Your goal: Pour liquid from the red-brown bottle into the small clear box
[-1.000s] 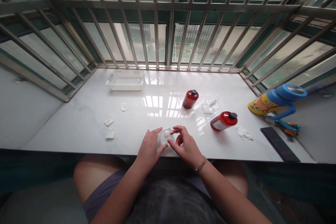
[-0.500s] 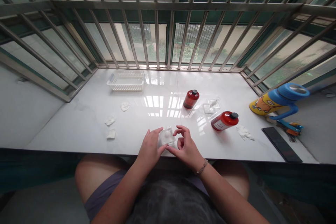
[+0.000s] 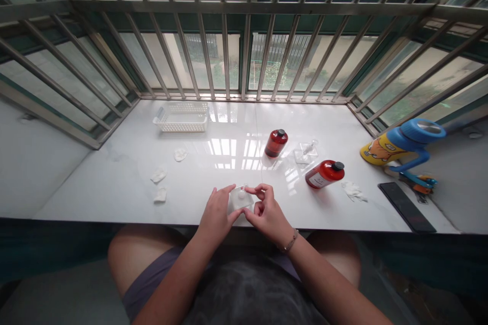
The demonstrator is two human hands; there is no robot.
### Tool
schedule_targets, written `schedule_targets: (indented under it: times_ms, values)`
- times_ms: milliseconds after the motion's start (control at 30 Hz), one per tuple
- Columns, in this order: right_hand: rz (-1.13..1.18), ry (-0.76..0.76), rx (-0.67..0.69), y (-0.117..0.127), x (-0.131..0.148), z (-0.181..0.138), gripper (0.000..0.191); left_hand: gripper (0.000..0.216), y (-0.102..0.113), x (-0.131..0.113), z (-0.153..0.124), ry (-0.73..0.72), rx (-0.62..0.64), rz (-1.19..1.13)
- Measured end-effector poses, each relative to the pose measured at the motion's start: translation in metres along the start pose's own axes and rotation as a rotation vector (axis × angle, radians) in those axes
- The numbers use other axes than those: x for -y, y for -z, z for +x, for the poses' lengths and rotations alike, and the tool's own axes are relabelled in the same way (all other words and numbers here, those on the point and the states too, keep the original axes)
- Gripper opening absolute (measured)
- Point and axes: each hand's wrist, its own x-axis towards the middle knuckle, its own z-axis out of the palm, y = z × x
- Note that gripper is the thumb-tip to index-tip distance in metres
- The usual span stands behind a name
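Observation:
A small clear square container (image 3: 242, 199) with a round part at its middle is at the table's front edge, between my hands. My left hand (image 3: 218, 213) grips its left side, thumb along the near edge and fingers at the far edge. From the right, my right hand (image 3: 270, 216) curls around it, with the index fingertip at the top and the thumb at the near edge beside the left thumb. What the round part is, I cannot make out. Ahead to the right is another clear square piece (image 3: 302, 156) with a small knob-like part.
A red bottle with black cap (image 3: 276, 143) and a labelled red bottle (image 3: 325, 174) are on the right. Beyond lie crumpled tissue (image 3: 354, 191), a phone (image 3: 406, 207) and a blue-yellow flask (image 3: 400, 142). To the left are white wads (image 3: 160, 195) and a white basket (image 3: 181, 126).
My right index finger has moved left onto the top of the clear container. The left hand keeps its grip. The whole view has shifted slightly.

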Motion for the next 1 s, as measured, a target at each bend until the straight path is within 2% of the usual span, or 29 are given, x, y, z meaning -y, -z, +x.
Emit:
schedule_targets:
  times_ms: [133,300,567,800,1000]
  values:
    - [-0.069,0.015,-0.073,-0.001,0.000,0.001,0.050,0.064,0.001,-0.001,0.000,0.013,0.012,-0.006]
    - [0.003,0.003,0.001,-0.003,0.000,0.000,0.055,0.065,0.002,0.000,0.001,0.026,0.029,-0.021]
    - [0.004,0.021,-0.031,0.000,-0.005,-0.008,0.053,0.065,0.002,0.000,0.001,0.015,0.043,-0.007]
    - [-0.139,-0.018,-0.141,0.033,-0.020,-0.039,0.028,0.068,0.007,-0.001,0.010,0.018,0.074,-0.134]
    - [-0.323,-0.037,-0.252,0.069,-0.036,-0.076,0.022,0.064,-0.003,-0.020,0.042,-0.044,0.110,-0.233]
